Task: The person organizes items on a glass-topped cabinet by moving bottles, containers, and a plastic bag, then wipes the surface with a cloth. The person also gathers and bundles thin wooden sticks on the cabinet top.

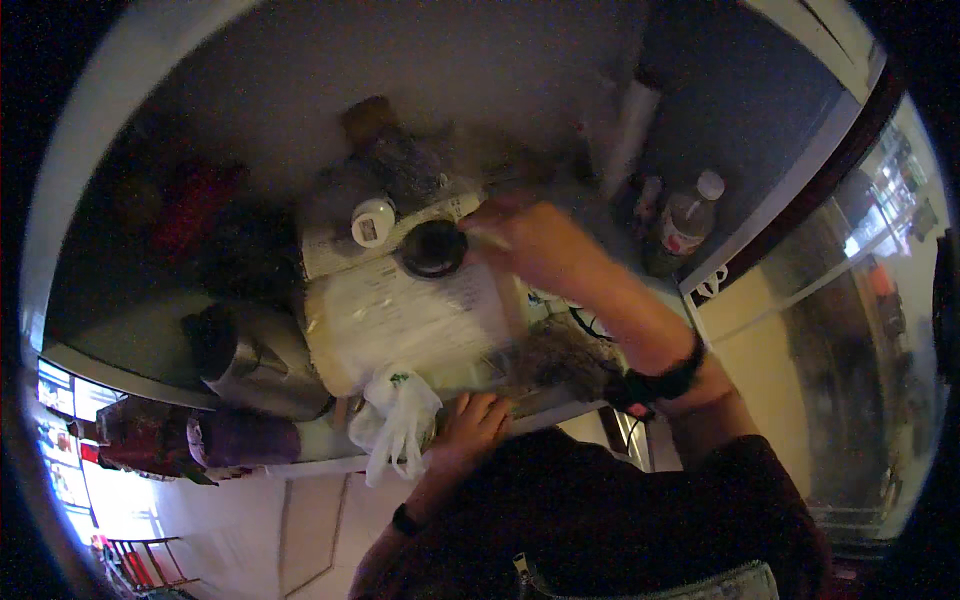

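Note:
My left hand (476, 424) lies on the near edge of the shelf with its fingers stretched out, beside a knotted white plastic bag (398, 415). My right hand (512, 238) reaches across to the far side and is smeared by motion, so its fingers do not show clearly. Close to its fingertips is a round black object (433, 249), perhaps a lid, on top of a large pale package with printed paper (405, 315). A small white-capped jar (373, 222) stands just left of the black object.
A metal jug or kettle (262, 362) stands at left, with a purple container (243, 438) near the front edge. Dark plastic wrapping (400, 165) lies behind the package. A clear bottle with a white cap (687, 222) stands at right. A raised rim (800, 195) borders the right side.

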The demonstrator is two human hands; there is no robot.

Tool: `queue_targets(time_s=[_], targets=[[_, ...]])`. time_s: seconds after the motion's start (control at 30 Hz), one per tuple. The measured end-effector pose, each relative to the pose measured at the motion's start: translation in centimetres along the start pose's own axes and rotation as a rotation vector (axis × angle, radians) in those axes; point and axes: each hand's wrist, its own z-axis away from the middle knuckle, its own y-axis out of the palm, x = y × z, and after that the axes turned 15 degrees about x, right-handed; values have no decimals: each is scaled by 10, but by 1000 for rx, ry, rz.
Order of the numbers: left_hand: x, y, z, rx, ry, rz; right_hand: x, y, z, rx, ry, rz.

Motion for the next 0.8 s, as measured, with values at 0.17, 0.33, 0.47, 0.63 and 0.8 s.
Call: queue_targets(time_s=[0.17,0.33,0.47,0.63,0.8], targets=[[-8,-10,4,162,-189,25,27,49,-64,78,113,13],[-7,-14,1,62,-168,146,26,43,-19,-101,45,-14],[-4,-3,1,-24,-102,112,6,29,74,-185,197,-111],[-3,-4,3,25,-96,95,-44,32,180,-178,606,-9],[-11,-9,-2,15,-75,4,-93,69,230,-252,753,-9]])
